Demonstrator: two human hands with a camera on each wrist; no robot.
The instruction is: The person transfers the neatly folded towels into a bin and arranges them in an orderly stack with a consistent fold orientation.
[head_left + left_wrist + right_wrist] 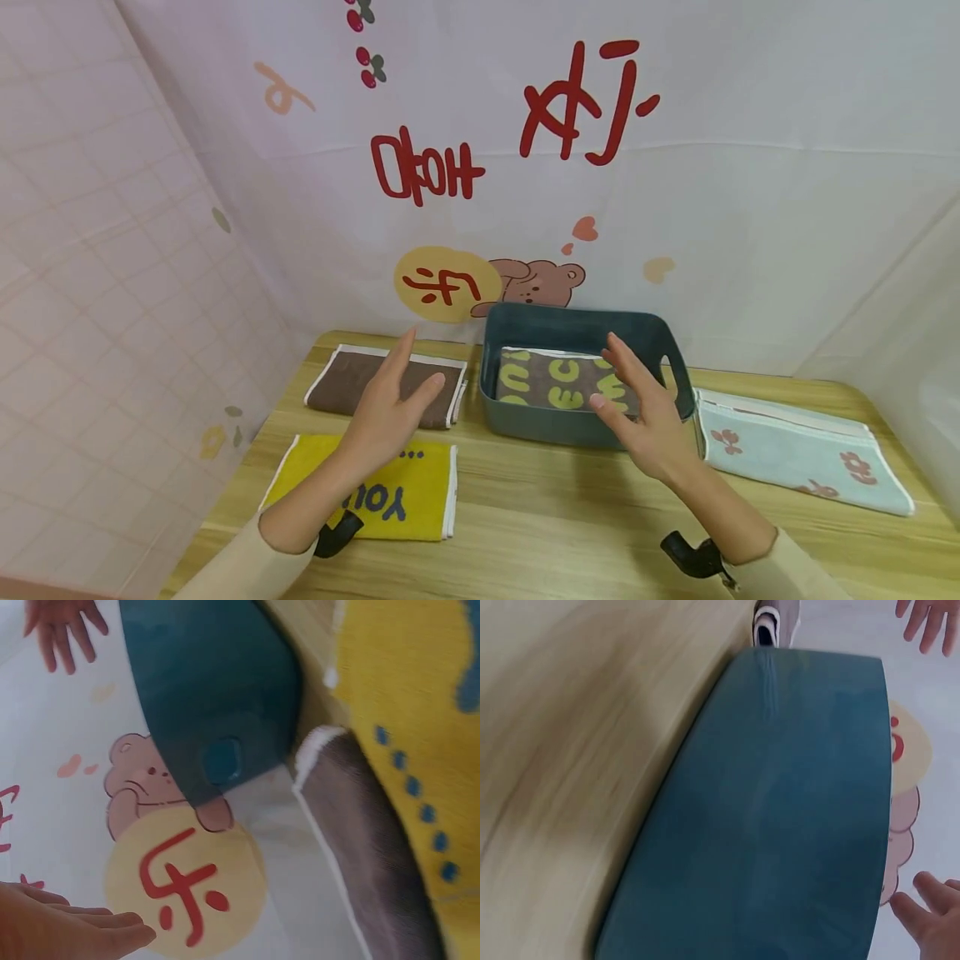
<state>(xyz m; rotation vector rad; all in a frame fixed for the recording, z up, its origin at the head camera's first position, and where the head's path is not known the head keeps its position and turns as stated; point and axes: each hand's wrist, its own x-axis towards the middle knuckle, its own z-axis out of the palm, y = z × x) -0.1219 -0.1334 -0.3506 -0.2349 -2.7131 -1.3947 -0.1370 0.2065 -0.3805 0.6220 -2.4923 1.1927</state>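
My left hand (386,410) hovers over the left side of the table, fingers extended and holding nothing. Below it are a folded brown towel (341,379) with a white edge and a folded yellow towel (431,479) with blue lettering. My right hand (651,421), also holding nothing, is raised over the front right part of a teal basket (540,427), fingers spread. Inside the basket lies a folded brown towel with yellow-green letters (536,379), partly hidden by that hand. The basket's outer wall (757,810) fills much of the right wrist view.
A folded light-blue towel (795,454) with pink prints lies right of the basket, close against it. The wooden table (525,517) ends at a white printed backdrop (750,250) behind the basket. More printed sheeting (112,292) hangs along the left.
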